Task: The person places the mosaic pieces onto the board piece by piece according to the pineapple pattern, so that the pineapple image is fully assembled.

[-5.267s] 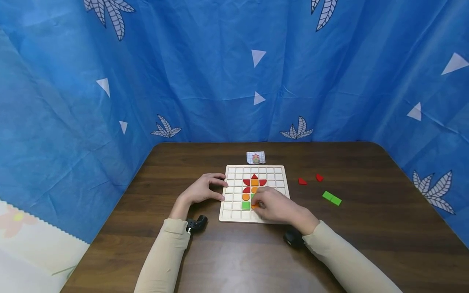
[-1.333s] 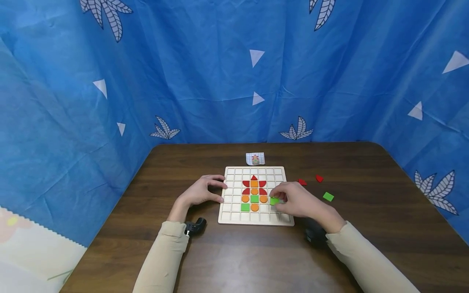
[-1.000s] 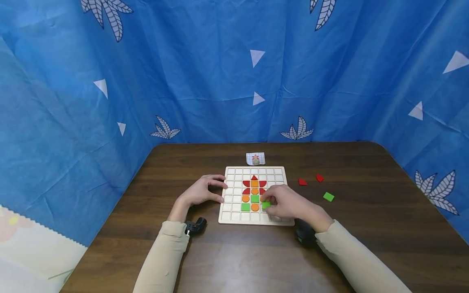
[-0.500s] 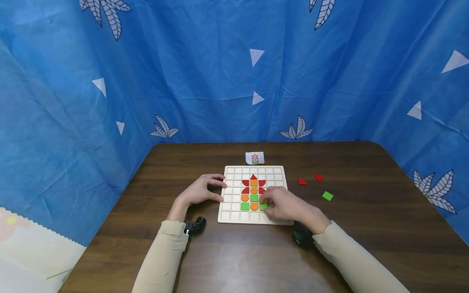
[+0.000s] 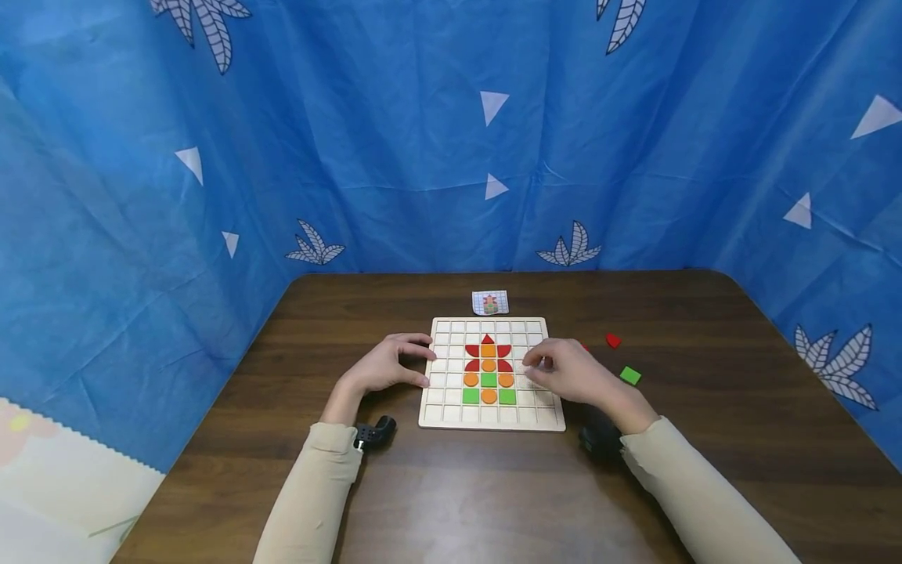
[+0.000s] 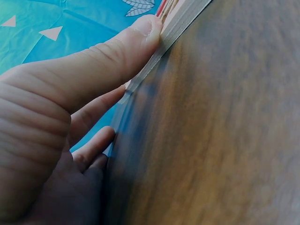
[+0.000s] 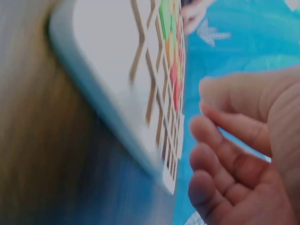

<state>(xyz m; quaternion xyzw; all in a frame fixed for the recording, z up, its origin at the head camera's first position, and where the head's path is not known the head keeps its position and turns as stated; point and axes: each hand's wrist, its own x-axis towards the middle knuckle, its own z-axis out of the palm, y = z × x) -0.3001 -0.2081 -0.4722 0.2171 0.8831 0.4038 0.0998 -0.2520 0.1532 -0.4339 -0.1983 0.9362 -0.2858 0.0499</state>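
Observation:
A pale wooden grid board point(image 5: 444, 415) lies on the table, bearing a figure of red, orange and green pieces in its middle columns. My left hand point(image 5: 387, 364) is at the board's left edge; the left wrist view has the thumb point(image 6: 136, 40) touching that edge point(image 6: 185, 22). Over the board's right side hovers my right hand point(image 5: 574, 372), thumb and index tips together, other fingers loosely bent. Nothing shows between those fingertips point(image 7: 206, 89) in the right wrist view. A green square tile point(image 5: 507, 397) sits in the figure's lower right cell.
Beyond the board lies a small printed card point(image 5: 489, 303) with a similar figure. To the right are a loose green tile point(image 5: 630, 376) and a red piece point(image 5: 614, 341); another red piece point(image 5: 585, 346) is mostly behind my right hand. A blue curtain point(image 5: 423, 157) stands behind the table.
My right hand brought a green tile from the right, set it in the figure's lower right cell, let go and moved back right. Earlier, orange and red pieces joined the figure. The left hand stayed.

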